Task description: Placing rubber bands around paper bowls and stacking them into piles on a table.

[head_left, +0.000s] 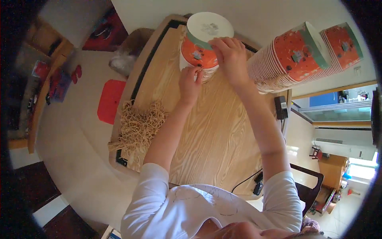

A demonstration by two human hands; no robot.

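Note:
A short stack of orange paper buckets [193, 52] with a green band and white base stands upside down at the far middle of the wooden table. Low on its side, the fingertips of my left hand [190, 84] are pinched together close to the orange wall. My right hand [232, 57] is at the stack's upper right edge, fingers bent and closed near the green band. What either hand pinches is too small or hidden to make out. To the left of my left forearm lies a loose heap of tan twisted cords [141, 123].
Two tall stacks of similar buckets, a nearer one [296, 53] and a farther one [344, 47], lean at the far right. By the table's right edge sits a black power adapter [281, 107]. A black cable [242, 181] runs along the near edge. A red stool [110, 101] stands left.

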